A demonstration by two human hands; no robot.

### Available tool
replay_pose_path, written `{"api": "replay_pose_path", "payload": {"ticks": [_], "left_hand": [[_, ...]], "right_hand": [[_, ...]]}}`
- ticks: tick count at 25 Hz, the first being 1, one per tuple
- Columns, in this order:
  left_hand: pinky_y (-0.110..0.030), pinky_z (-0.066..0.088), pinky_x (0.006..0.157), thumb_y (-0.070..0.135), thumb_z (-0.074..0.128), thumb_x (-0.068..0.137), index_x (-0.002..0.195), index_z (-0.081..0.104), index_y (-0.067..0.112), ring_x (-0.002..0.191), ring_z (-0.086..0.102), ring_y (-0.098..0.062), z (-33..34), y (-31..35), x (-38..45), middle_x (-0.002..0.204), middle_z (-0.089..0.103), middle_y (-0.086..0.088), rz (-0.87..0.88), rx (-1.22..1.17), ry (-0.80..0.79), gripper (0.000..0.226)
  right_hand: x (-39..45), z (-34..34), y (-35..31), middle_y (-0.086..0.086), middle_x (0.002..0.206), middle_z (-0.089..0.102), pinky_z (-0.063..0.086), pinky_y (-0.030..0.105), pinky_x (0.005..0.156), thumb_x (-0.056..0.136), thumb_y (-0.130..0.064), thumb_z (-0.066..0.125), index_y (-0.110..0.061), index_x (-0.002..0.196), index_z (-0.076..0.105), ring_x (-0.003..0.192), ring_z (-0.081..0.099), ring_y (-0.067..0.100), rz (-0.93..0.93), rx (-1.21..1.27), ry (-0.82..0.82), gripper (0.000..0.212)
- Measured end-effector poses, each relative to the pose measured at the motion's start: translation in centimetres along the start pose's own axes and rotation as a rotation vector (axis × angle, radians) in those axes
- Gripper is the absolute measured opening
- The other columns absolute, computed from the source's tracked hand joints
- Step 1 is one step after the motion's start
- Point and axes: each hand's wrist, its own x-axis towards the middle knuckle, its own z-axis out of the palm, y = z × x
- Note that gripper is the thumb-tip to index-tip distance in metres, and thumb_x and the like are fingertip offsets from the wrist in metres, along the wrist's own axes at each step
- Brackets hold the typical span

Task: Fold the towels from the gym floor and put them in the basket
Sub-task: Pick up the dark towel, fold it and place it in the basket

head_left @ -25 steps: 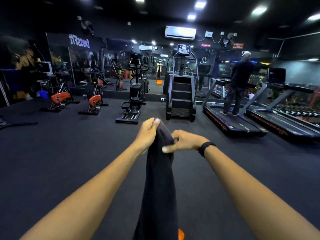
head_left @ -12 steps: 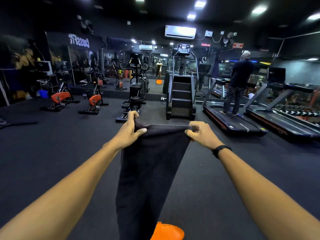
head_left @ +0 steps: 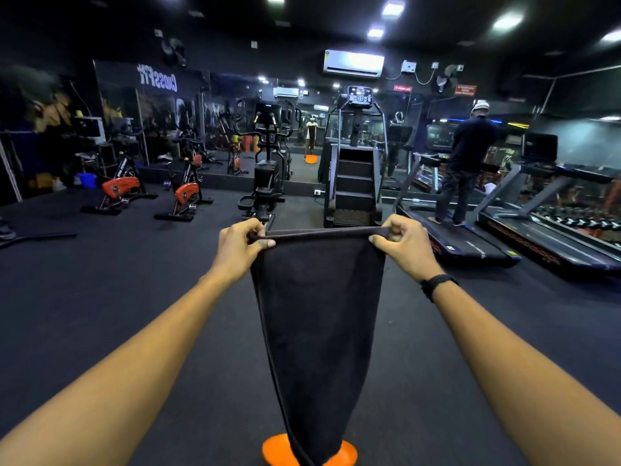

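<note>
A dark towel (head_left: 319,317) hangs doubled in front of me, its top edge stretched taut between my two hands. My left hand (head_left: 237,247) pinches the left top corner and my right hand (head_left: 405,245) pinches the right top corner, both at arm's length. The towel narrows downward and its lower end hangs over an orange basket (head_left: 279,449) on the floor at the bottom of the view. The towel hides most of the basket.
Dark rubber gym floor (head_left: 134,297) spreads all around. A stair climber (head_left: 354,183) stands straight ahead, an elliptical (head_left: 265,183) and exercise bikes (head_left: 184,193) to the left. A person (head_left: 467,163) stands on a treadmill (head_left: 463,243) at right. Mirrors line the far wall.
My hands have moved apart, from almost touching to wide, spreading the bunched towel and pulling its top edge straight. The orange basket has come into view below.
</note>
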Motion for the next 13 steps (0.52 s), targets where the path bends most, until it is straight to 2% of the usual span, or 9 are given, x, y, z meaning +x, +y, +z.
{"api": "replay_pose_path", "payload": {"ticks": [1, 3, 4, 6, 9, 11, 12, 13], "left_hand": [[-0.018, 0.036, 0.059, 0.013, 0.082, 0.073, 0.072, 0.060, 0.010, 0.064, 0.047, -0.013, 0.2, -0.1, 0.2, 0.070, 0.060, -0.005, -0.101, -0.081, 0.020, 0.022], [-0.022, 0.043, 0.065, 0.006, 0.081, 0.072, 0.068, 0.062, 0.013, 0.064, 0.052, -0.011, 0.7, 0.1, 0.2, 0.069, 0.062, -0.004, -0.292, -0.391, 0.050, 0.021], [-0.024, 0.045, 0.067, 0.002, 0.078, 0.074, 0.068, 0.060, 0.014, 0.065, 0.055, -0.011, 0.9, 0.4, 0.0, 0.069, 0.063, -0.004, -0.350, -0.533, 0.061, 0.023], [-0.019, 0.047, 0.064, -0.005, 0.072, 0.079, 0.069, 0.053, 0.015, 0.064, 0.056, -0.008, 1.3, 0.6, 0.0, 0.068, 0.062, -0.003, -0.394, -0.639, 0.053, 0.029], [-0.018, 0.045, 0.061, -0.008, 0.067, 0.082, 0.078, 0.046, 0.017, 0.070, 0.058, -0.013, 2.0, 0.6, -0.2, 0.073, 0.063, -0.004, -0.432, -0.576, -0.085, 0.033], [-0.022, 0.046, 0.060, -0.004, 0.070, 0.082, 0.084, 0.048, 0.018, 0.077, 0.059, -0.019, 2.2, 0.7, -0.6, 0.079, 0.064, -0.006, -0.509, -0.415, -0.298, 0.031], [-0.021, 0.048, 0.057, -0.002, 0.070, 0.082, 0.085, 0.050, 0.017, 0.077, 0.059, -0.018, 2.2, 1.3, -0.5, 0.080, 0.063, -0.006, -0.547, -0.332, -0.408, 0.028], [-0.020, 0.050, 0.053, 0.000, 0.070, 0.083, 0.085, 0.052, 0.016, 0.073, 0.058, -0.015, 2.0, 2.1, 0.0, 0.081, 0.061, -0.005, -0.565, -0.306, -0.451, 0.025]], "right_hand": [[-0.2, -0.1, 0.1, -0.003, 0.060, 0.051, 0.035, 0.006, 0.050, 0.078, -0.002, 0.075, -0.003, 0.070, 0.054, 0.047, 0.044, -0.005, -0.003, -0.015, 0.011, 0.022], [-0.5, -0.5, 0.5, 0.001, 0.059, 0.054, 0.037, 0.015, 0.049, 0.076, -0.009, 0.078, -0.006, 0.071, 0.054, 0.049, 0.042, -0.001, -0.031, -0.104, 0.010, 0.025], [-0.7, -0.8, 0.7, 0.005, 0.060, 0.056, 0.038, 0.022, 0.051, 0.076, -0.013, 0.080, -0.009, 0.073, 0.053, 0.052, 0.040, 0.002, -0.049, -0.156, -0.009, 0.027], [-1.1, -1.5, 1.0, 0.006, 0.061, 0.052, 0.038, 0.023, 0.053, 0.074, -0.014, 0.082, -0.012, 0.082, 0.050, 0.054, 0.038, 0.008, -0.041, -0.174, -0.060, 0.033], [-2.2, -1.7, 2.0, -0.003, 0.061, 0.047, 0.040, 0.021, 0.055, 0.072, -0.013, 0.083, -0.014, 0.094, 0.055, 0.053, 0.041, 0.009, 0.060, -0.171, -0.078, 0.036], [-3.3, -1.7, 3.4, -0.003, 0.057, 0.049, 0.044, 0.026, 0.055, 0.072, -0.012, 0.083, -0.013, 0.084, 0.062, 0.050, 0.046, 0.007, 0.163, -0.223, -0.172, 0.025], [-3.3, -2.1, 3.7, -0.001, 0.055, 0.051, 0.046, 0.028, 0.055, 0.071, -0.010, 0.083, -0.012, 0.079, 0.063, 0.047, 0.049, 0.005, 0.221, -0.196, -0.272, 0.022], [-2.8, -2.6, 3.6, 0.003, 0.056, 0.054, 0.048, 0.030, 0.054, 0.071, -0.008, 0.082, -0.010, 0.077, 0.062, 0.045, 0.052, 0.006, 0.257, -0.114, -0.333, 0.021]]}}
